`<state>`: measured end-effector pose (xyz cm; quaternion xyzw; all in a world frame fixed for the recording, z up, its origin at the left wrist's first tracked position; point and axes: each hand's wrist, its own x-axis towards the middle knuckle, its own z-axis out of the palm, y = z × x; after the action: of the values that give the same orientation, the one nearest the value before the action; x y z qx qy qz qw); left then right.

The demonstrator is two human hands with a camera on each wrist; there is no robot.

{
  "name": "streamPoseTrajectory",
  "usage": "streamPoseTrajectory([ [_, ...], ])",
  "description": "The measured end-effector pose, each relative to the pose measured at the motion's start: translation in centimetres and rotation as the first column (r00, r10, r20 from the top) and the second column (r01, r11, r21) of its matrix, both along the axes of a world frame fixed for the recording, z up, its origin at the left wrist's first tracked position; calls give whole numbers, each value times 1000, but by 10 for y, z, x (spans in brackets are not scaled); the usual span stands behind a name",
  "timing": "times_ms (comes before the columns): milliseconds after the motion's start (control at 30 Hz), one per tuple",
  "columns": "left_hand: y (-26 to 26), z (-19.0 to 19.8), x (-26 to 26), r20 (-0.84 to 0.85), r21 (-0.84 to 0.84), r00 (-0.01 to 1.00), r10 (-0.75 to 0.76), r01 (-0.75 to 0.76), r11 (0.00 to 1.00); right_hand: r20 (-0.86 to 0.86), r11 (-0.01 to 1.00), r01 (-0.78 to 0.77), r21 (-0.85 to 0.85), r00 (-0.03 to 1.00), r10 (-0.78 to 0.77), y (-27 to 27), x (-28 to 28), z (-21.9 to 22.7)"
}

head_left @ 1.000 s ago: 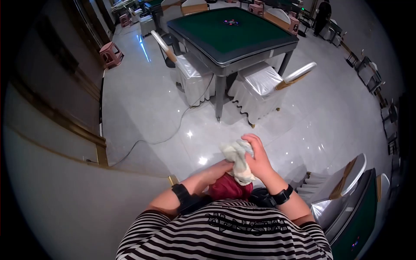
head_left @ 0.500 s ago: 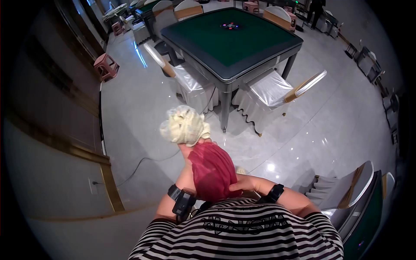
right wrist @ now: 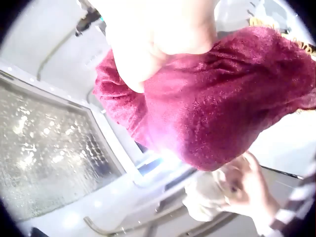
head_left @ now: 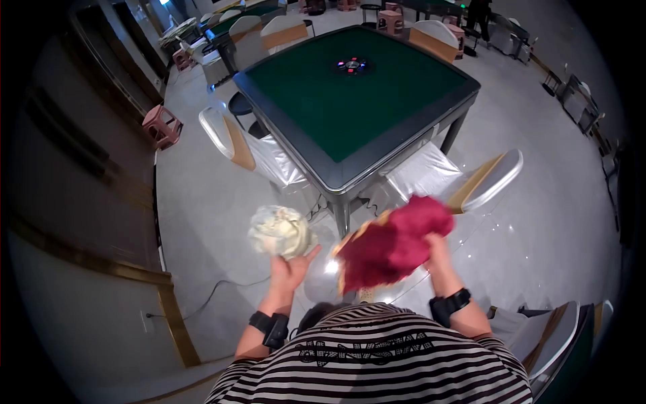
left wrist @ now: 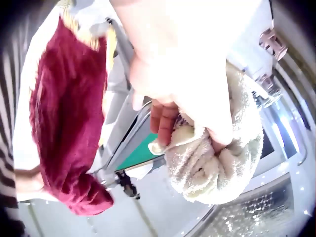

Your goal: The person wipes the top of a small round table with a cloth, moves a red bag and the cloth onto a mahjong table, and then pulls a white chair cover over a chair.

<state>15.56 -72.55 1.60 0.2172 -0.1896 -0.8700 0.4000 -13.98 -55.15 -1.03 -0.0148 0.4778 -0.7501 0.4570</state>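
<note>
My left hand (head_left: 289, 271) grips a bunched cream cloth (head_left: 279, 227), held out in front of the body at the left. In the left wrist view the fingers (left wrist: 163, 121) curl into the folds of its fuzzy, towel-like fabric. To the right, my right hand (head_left: 439, 250) grasps a dark red cloth (head_left: 397, 246) by one end, and the rest of it spreads toward the left. A yellowish fringe runs along the red cloth's edge. Seen from the right wrist, the thumb presses into the gathered red fabric (right wrist: 212, 108). Both cloths hang in the air, apart from each other.
A green-topped mahjong table (head_left: 316, 101) stands just ahead, with silver-covered chairs (head_left: 259, 158) around it. A pink stool (head_left: 161, 126) is by the left wall. A cable (head_left: 215, 289) crosses the glossy floor; another chair (head_left: 548, 337) stands close on the right.
The hands have separated. The right hand has swung the red cloth out to the right, away from the left arm, while the left hand keeps the cream cloth. The table appears nearer.
</note>
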Motion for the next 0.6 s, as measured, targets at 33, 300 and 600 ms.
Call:
streamPoseTrajectory([
  [33, -6, 1, 12, -7, -6, 1000, 0, 0, 1000, 39, 996, 87, -14, 996, -86, -5, -18, 24],
  [300, -55, -12, 56, 103, -37, 991, 81, -78, 996, 178, 969, 117, -216, 981, -79, -64, -102, 47],
  [600, -167, -60, 83, 203, -13, 964, 169, -170, 985, -432, 903, -69, -423, 892, -134, -207, -165, 143],
])
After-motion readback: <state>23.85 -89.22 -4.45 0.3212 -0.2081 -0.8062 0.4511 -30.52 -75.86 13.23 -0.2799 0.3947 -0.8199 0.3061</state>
